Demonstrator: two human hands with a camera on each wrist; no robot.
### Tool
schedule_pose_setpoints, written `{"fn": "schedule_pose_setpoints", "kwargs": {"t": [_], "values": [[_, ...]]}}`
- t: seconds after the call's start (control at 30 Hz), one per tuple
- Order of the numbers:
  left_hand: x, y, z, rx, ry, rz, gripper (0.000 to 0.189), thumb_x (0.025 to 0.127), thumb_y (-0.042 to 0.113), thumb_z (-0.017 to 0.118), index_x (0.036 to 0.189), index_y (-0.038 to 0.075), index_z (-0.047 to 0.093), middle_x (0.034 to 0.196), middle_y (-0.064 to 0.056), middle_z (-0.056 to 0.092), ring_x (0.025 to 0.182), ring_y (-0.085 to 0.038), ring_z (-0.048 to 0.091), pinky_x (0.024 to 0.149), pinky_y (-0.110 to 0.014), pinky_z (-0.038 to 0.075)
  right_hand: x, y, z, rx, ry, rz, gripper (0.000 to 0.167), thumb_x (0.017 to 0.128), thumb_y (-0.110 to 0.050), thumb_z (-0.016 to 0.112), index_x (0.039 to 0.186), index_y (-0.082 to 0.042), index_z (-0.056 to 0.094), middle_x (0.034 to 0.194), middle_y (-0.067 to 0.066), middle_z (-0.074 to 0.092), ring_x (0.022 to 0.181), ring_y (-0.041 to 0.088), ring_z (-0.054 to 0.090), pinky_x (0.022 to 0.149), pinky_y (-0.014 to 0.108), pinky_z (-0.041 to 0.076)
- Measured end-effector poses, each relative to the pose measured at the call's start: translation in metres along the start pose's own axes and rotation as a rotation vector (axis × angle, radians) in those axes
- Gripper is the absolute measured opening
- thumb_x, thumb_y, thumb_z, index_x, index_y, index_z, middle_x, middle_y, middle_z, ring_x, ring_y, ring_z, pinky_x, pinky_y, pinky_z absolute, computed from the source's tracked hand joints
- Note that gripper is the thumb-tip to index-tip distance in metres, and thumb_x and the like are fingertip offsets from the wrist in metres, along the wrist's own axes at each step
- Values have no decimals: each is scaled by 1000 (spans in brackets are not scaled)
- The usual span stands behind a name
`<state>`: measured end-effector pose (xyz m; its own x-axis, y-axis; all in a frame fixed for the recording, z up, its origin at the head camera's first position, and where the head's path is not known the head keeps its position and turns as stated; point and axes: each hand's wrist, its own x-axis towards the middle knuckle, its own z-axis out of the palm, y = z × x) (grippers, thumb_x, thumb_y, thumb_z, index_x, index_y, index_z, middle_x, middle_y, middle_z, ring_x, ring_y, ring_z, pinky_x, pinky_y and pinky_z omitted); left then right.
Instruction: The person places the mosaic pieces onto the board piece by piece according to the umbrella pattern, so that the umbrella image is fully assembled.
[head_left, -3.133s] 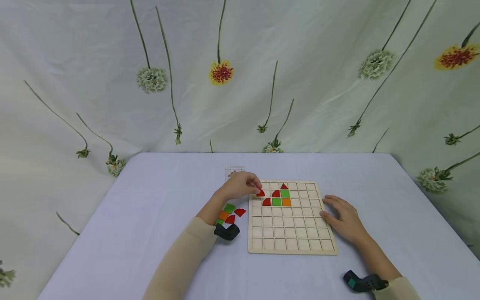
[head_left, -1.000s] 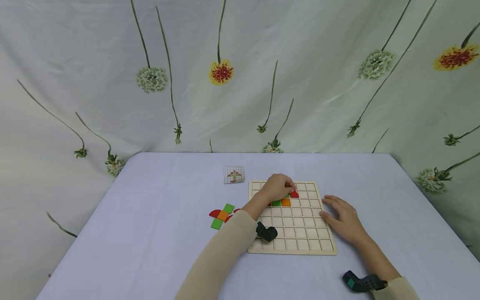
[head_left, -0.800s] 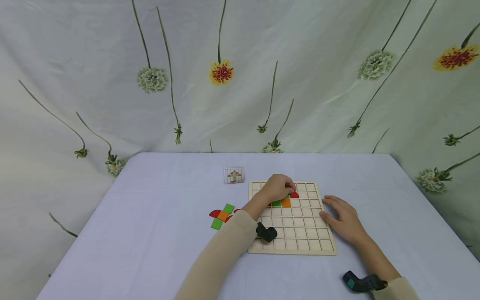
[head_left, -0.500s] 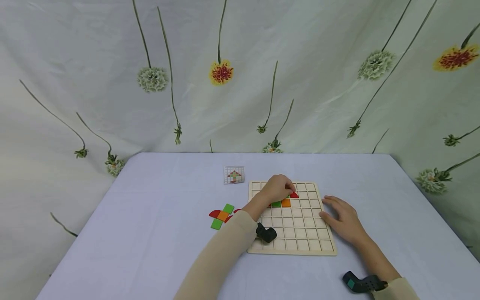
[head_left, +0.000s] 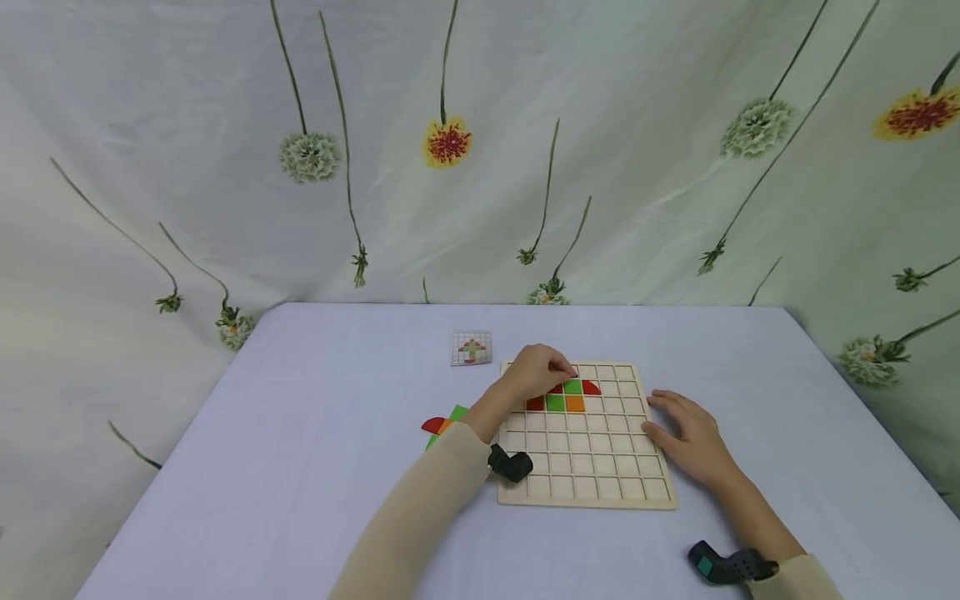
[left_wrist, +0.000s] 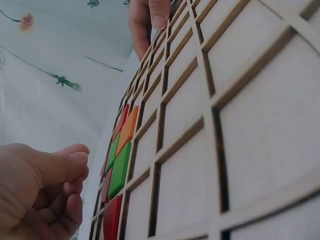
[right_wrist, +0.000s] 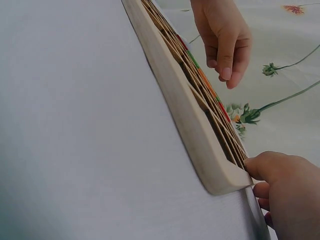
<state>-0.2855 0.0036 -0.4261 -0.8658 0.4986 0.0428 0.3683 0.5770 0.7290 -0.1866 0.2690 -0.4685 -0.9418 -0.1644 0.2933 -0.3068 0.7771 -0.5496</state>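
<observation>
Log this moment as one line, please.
left hand: above board, holding nothing visible | right hand: touching board's edge | orange tile: seated in board | card, loose tiles: left of board

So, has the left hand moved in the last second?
Yes: in the head view, the left hand shifted left over the grid board, away from the rightmost red piece.

A pale wooden square board (head_left: 609, 442), divided into a grid of shallow cells, lies flat. Two rows of flat tiles sit in its far part: a green square (head_left: 573, 387) beside a red quarter-circle (head_left: 592, 387) on its right, and nearer, from left, a red tile (head_left: 536, 404), another green square (head_left: 555, 403) and an orange square (head_left: 574, 403). Left of the board lie loose red (head_left: 433, 425), orange and green tiles, partly hidden.
</observation>
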Motion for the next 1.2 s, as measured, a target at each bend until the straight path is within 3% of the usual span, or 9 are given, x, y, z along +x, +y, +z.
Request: {"fn": "schedule_pose_setpoints", "kwargs": {"t": [0.3,0.83,1.0,1.2], "values": [[-27,-11,-9,10,26,-15,12,94,11,64,96,11,76,94,2,70,90,-13,61,84,-28,48,0,-3,-2,8,-2,3,45,92,-23,65,125,6,58,136,27,50,130,48,38,102,68,22],[-64,-35,-27,55,69,2,9,91,9,68,91,11,76,90,2,69,82,-11,59,76,-28,49,-1,-2,-1,7,-4,5,44,92,-23,66,125,6,59,136,27,50,129,48,39,102,66,24],[-76,-37,-35,49,68,-12,8,91,9,68,92,9,76,87,3,67,78,-11,57,71,-27,49,-1,-2,-1,15,9,-10,42,91,-21,66,123,6,59,135,27,51,128,48,40,101,66,25],[-89,-42,-45,72,73,-77,9,92,11,67,94,11,76,88,5,64,80,-13,55,72,-27,49,-1,-3,-2,19,10,-17,42,91,-20,67,123,6,60,134,27,52,128,48,40,101,67,25]]}}
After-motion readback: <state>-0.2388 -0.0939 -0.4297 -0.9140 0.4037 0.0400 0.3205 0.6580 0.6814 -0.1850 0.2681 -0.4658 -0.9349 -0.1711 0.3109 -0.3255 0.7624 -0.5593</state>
